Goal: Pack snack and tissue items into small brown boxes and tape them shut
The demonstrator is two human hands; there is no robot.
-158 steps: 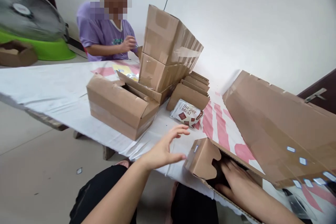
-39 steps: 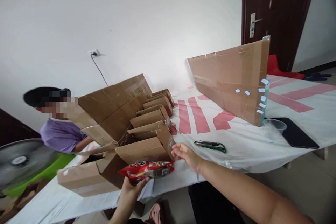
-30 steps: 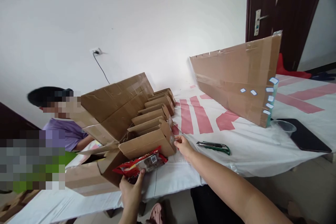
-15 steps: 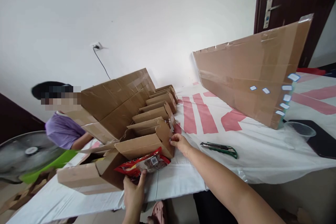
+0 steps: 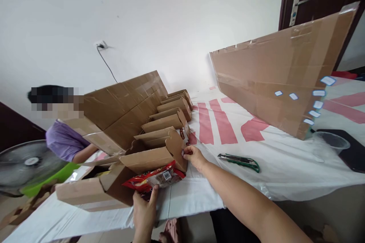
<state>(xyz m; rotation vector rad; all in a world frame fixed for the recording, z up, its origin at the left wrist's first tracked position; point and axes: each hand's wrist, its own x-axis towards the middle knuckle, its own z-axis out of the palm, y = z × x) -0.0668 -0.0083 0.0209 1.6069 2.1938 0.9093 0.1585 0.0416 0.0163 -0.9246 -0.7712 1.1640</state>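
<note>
My left hand [image 5: 145,207] is closed on the lower edge of a red snack bag [image 5: 159,176] with a clear window and a barcode. The bag leans against the front of an open cardboard box [image 5: 151,155]. At the right end of that box, my right hand [image 5: 195,156] pinches a small white label [image 5: 183,152], its fingertips against or close to the cardboard. Whether the label is stuck to the box I cannot tell. Another open carton [image 5: 82,195] lies to the left, with something yellow partly showing inside.
More open boxes [image 5: 171,108] stand in a row behind. A green utility knife [image 5: 239,162] lies right of my hand. Upright cardboard panels [image 5: 256,76] flank the row; the right one carries several blue-edged labels. A plastic tub [image 5: 332,140] rests by a black item. A person in purple [image 5: 64,140] sits left.
The view has shifted slightly. Both hands keep nearly the same places at the bag and the box end, and the white label shows more clearly at my right fingertips.
</note>
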